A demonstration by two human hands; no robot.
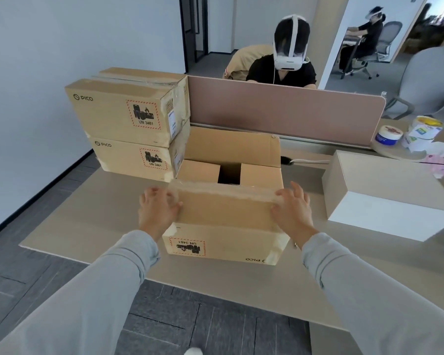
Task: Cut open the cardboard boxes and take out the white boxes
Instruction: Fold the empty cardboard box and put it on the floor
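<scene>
An opened cardboard box [223,242] stands on the desk in front of me, its far flap upright and its two inner flaps folded in over a dark gap. My left hand [157,210] grips the left end of the near flap [223,208], and my right hand [294,208] grips its right end; the flap is half raised. Two sealed cardboard boxes [123,129] are stacked at the back left. A white box [387,198] lies on the desk to the right.
A pink divider panel [280,108] runs along the desk's far edge, with a person in a headset seated behind it. Tubs [388,135] and tissues sit at the far right. The desk's left and near edges drop to a grey carpet floor.
</scene>
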